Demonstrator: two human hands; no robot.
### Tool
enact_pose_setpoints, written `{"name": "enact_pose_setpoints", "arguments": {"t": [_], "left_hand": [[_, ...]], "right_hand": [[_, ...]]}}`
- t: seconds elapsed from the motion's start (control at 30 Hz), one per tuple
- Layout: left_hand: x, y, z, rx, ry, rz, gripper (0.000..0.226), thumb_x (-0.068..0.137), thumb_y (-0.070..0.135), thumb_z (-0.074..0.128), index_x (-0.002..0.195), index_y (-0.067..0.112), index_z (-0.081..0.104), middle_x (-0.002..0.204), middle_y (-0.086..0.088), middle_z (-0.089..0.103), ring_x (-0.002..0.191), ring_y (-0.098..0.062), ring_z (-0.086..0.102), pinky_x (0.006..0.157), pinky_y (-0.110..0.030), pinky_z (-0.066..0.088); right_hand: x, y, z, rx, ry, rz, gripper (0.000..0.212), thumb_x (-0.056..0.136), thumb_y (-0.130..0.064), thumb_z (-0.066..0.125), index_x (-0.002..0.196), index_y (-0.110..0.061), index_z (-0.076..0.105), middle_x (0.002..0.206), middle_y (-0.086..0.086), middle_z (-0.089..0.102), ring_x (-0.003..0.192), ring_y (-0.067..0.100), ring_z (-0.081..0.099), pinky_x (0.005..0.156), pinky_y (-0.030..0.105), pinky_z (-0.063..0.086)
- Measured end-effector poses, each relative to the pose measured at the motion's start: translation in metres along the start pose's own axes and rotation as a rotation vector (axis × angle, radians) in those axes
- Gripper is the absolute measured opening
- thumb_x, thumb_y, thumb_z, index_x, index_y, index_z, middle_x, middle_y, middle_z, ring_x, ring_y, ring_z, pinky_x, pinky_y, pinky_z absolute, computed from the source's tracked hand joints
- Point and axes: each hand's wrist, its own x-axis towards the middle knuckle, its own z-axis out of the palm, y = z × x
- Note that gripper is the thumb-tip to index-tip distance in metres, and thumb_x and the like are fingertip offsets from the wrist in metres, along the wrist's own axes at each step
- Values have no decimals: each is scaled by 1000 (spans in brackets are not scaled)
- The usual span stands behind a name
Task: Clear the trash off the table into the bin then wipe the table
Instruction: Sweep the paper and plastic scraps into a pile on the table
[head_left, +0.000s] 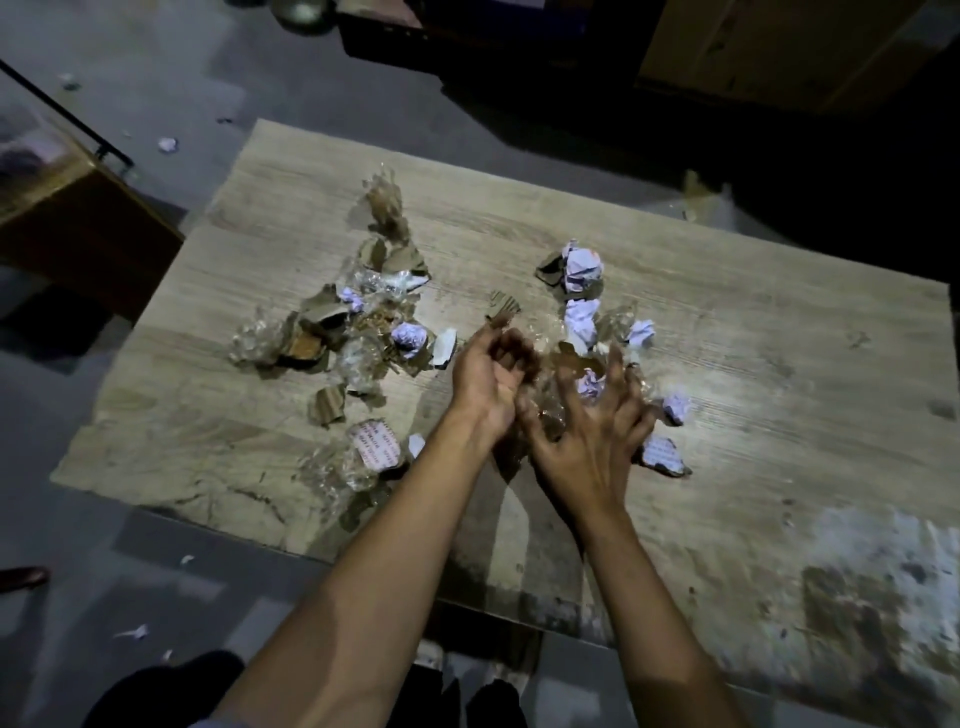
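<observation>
Trash is scattered over a pale wooden table (727, 364). A left heap (343, 332) mixes cardboard scraps, clear plastic wrap and small paper balls. Crumpled white paper balls (583, 267) lie at the centre right. My left hand (488, 371) and my right hand (592, 436) cup together around a clump of clear plastic and cardboard (553, 400), with a paper ball (591, 383) between the right fingers. A printed label scrap (375, 444) lies near the front edge, another printed scrap (662, 454) right of my right hand. No bin is in view.
The table's near right corner (857, 597) is stained and worn. A brown cabinet (67, 218) stands to the left on the grey floor. Paper bits litter the floor (167, 144). Dark furniture fills the back. A shoe tip (23, 577) shows at the left edge.
</observation>
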Motion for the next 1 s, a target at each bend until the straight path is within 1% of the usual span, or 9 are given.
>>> {"name": "enact_pose_setpoints", "arguments": {"t": [0.17,0.23,0.3,0.4,0.5,0.57,0.73,0.87,1.0], "left_hand": [[-1,10,-16,105,-93,150,16,110,3,51,117,10,63,77,-8,72,68,-21,72,66,-29,64],[-10,23,-21,481,-207,391,16,112,5,51,121,9,64,95,-11,77,86,-26,76,76,-34,64],[-22,47,-43,1116,-227,774,21,111,12,57,128,17,68,121,-2,77,112,-19,73,92,-32,57],[-33,110,-100,1718,34,1278,32,107,26,64,139,23,67,146,-1,67,140,-25,57,117,-49,41],[-27,168,-163,1900,417,1157,50,107,55,56,154,37,53,173,4,40,167,-31,20,131,-67,7],[-14,182,-185,1840,478,963,60,106,69,43,160,43,43,179,8,26,169,-35,8,129,-75,5],[15,154,-166,1828,326,937,67,105,78,28,163,45,36,179,5,25,168,-30,16,131,-69,13],[19,113,-119,1844,85,941,61,109,69,31,165,47,36,181,4,21,168,-27,17,133,-66,10],[13,114,-95,1762,-55,1078,56,111,58,45,166,51,32,183,10,9,162,-22,34,128,-66,30]], "right_hand": [[5,-10,7,-44,-12,-77,48,99,-67,47,145,-55,50,175,1,19,160,42,17,122,75,15],[6,-9,9,-30,-19,-66,47,98,-64,49,145,-54,52,174,-1,23,160,41,17,121,75,15],[6,-9,10,-14,-19,-60,46,98,-63,51,143,-53,54,173,-3,25,161,39,16,122,75,15],[5,-11,12,1,-7,-60,43,98,-62,52,140,-52,56,173,-5,24,160,39,18,121,74,16],[4,-13,15,15,21,-46,42,98,-62,55,138,-51,60,174,-6,23,159,38,21,122,72,16],[3,-14,16,31,41,-41,41,97,-61,57,137,-50,62,173,-6,26,158,38,24,122,71,17],[1,-15,17,52,79,-22,38,97,-60,60,132,-46,66,170,-9,32,156,34,28,122,67,20],[1,-16,18,56,97,-9,37,97,-58,61,132,-44,67,167,-10,36,154,32,31,122,65,22],[2,-18,18,61,104,15,35,99,-58,59,132,-46,66,166,-11,38,155,30,30,123,62,20]]}}
